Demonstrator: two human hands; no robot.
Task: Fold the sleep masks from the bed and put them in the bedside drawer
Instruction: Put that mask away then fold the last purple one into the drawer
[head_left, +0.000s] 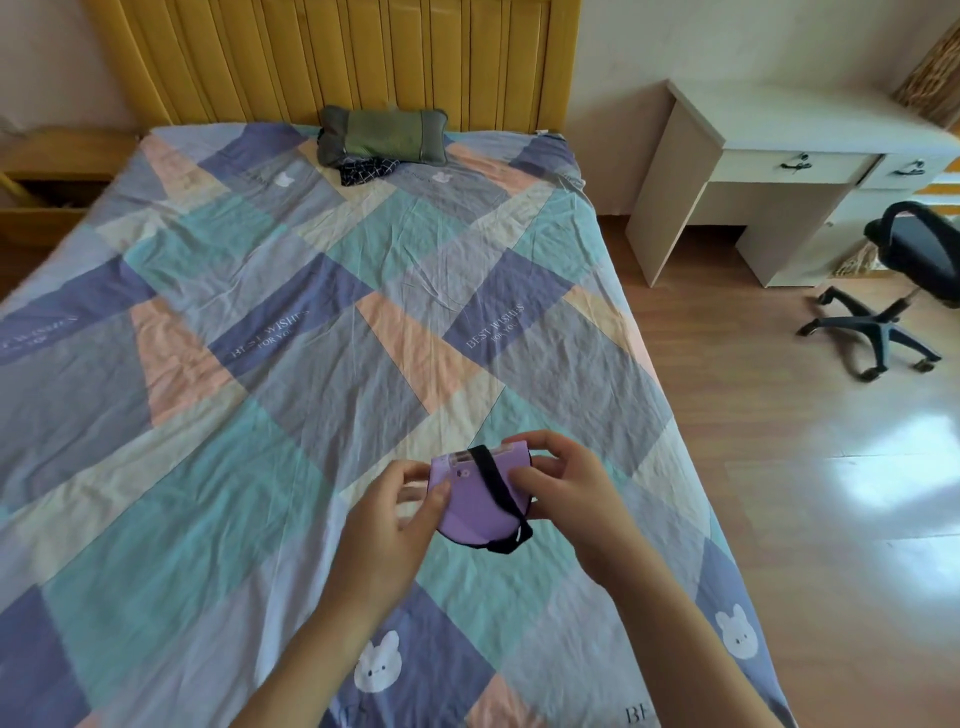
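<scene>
Your left hand (402, 512) and right hand (558, 488) hold one purple sleep mask (470, 499) between them, just above the near part of the bed (311, 338). The mask is doubled over into a rounded half shape, with its black strap (496, 486) running across the top face and looping out at the lower edge. Your left thumb presses on the mask's left side with the fingers curled beneath it, and your right fingers curl over its right edge, so both hands are gripping it. The wooden bedside cabinet (57, 166) stands at the far left beside the yellow headboard (337, 57); it shows a dark opening, but you cannot tell what lies inside. The bed is covered by a wrinkled patchwork sheet in teal, purple, peach and grey with small white bunnies. A green pillow (382, 136) lies against the headboard with a dark checked cloth (366, 170) just in front of it. To the right, on the wood floor (779, 467), stand a white desk (779, 171) with closed drawers and a black swivel chair (904, 280).
</scene>
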